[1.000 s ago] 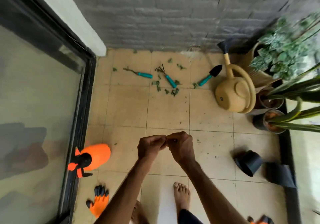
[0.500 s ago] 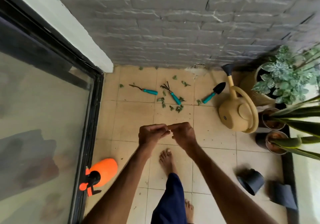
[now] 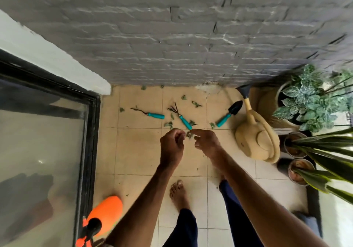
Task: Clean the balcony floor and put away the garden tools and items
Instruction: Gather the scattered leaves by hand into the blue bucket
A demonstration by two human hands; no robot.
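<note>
Three teal-handled garden tools lie on the beige tiled floor point(image 3: 137, 151) near the grey wall: a weeder point(image 3: 155, 115) on the left, a small rake point(image 3: 184, 121) in the middle and a black-bladed trowel point(image 3: 228, 114) on the right. Green leaf scraps point(image 3: 169, 124) are scattered around them. My left hand point(image 3: 171, 145) and my right hand point(image 3: 207, 143) hover above the floor in front of the tools, fingers curled, fingertips a small gap apart. I see nothing held in either hand.
A tan watering can point(image 3: 257, 141) lies right of the tools, beside potted plants point(image 3: 309, 103). An orange spray bottle point(image 3: 104, 215) rests against the black door frame point(image 3: 91, 151) at the lower left. My bare feet point(image 3: 178, 194) stand on the tiles.
I have stepped forward toward the wall, so the tools are closer. My fingertips, touching before, have parted slightly. The orange gloves and black pots have left the view.
</note>
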